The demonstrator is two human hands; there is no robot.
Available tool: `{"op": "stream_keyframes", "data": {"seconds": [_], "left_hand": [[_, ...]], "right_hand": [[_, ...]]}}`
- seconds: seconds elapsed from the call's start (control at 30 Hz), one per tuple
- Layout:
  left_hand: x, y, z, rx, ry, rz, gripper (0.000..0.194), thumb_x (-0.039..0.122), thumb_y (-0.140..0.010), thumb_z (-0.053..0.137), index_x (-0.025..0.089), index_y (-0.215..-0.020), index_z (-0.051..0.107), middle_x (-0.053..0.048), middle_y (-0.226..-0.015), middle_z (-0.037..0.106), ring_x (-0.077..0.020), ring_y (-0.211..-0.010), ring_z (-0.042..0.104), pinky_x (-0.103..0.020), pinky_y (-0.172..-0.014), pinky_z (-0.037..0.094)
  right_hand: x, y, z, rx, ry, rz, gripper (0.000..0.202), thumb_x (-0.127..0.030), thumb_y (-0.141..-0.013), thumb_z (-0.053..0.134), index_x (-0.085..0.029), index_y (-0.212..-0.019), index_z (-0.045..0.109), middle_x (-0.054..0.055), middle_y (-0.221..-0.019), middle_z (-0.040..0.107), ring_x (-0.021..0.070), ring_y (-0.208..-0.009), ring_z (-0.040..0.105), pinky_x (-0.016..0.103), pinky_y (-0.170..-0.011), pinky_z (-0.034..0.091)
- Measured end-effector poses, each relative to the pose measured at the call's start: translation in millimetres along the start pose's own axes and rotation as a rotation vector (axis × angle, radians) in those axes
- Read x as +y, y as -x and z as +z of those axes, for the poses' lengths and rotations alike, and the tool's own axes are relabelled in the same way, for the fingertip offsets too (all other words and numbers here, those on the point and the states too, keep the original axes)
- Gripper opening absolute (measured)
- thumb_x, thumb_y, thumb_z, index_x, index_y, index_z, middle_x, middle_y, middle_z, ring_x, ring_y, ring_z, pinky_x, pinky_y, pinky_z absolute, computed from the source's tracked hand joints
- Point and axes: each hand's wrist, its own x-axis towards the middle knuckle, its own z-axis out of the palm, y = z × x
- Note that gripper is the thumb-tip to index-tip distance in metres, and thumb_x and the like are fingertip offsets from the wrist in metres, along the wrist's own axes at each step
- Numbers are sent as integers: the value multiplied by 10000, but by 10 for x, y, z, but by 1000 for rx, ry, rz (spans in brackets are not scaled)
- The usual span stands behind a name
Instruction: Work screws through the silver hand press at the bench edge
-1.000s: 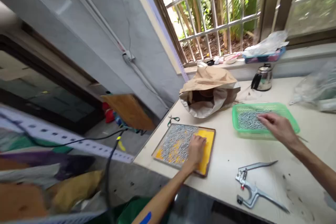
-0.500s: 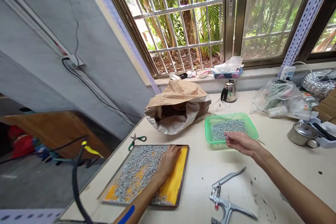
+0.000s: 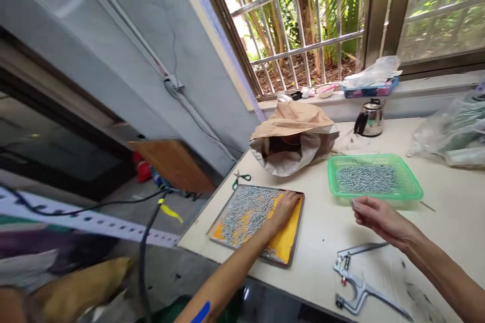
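Note:
My left hand rests in the shallow yellow tray, palm down at its back right, with its fingers stretched toward the rim. Silver screws are spread over the tray to the left of that hand. My right hand is in a pinch just in front of the green plastic basket. A small pale bit shows at its fingertips, too small to name. More silver screws lie in the basket. Below the right hand, grey metal hand-press pliers lie on the table.
Green-handled scissors lie behind the tray. An open brown paper bag sits at the back, with a metal kettle to its right. A clear plastic bag is at the far right. A black cable hangs left of the table.
The view has swung left, shifting the table rightward in the picture. My right hand has drawn back from over the basket to its front edge, still pinched. My left hand stays in the tray.

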Motion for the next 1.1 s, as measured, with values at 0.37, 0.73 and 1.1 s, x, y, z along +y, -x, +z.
{"op": "stream_keyframes", "data": {"seconds": [0.37, 0.73, 1.1], "left_hand": [[-207, 168, -206, 165, -68, -279, 204, 147, -897, 473, 158, -900, 677, -71, -900, 594, -204, -892, 516, -337, -799, 441], [194, -59, -212, 107, 253, -465, 185, 145, -805, 536, 140, -657, 649, -61, -783, 626, -197, -844, 547, -329, -801, 437], [1367, 323, -425, -204, 1627, -902, 471, 406, -479, 882, 86, -746, 663, -23, -680, 614, -91, -617, 548, -214, -588, 445]], "right_hand": [[356, 194, 67, 24, 256, 42, 490, -530, -604, 745, -171, -936, 716, 19, -682, 609, 167, -665, 575, 312, -659, 505], [549, 200, 372, 18, 339, -103, 512, -579, -669, 684, -196, -1008, 694, 32, -739, 632, 177, -710, 603, 325, -677, 516], [635, 251, 592, 65, 436, -406, 384, -508, -791, 585, -213, -1002, 710, 65, -875, 704, 174, -740, 633, 299, -685, 530]]}}
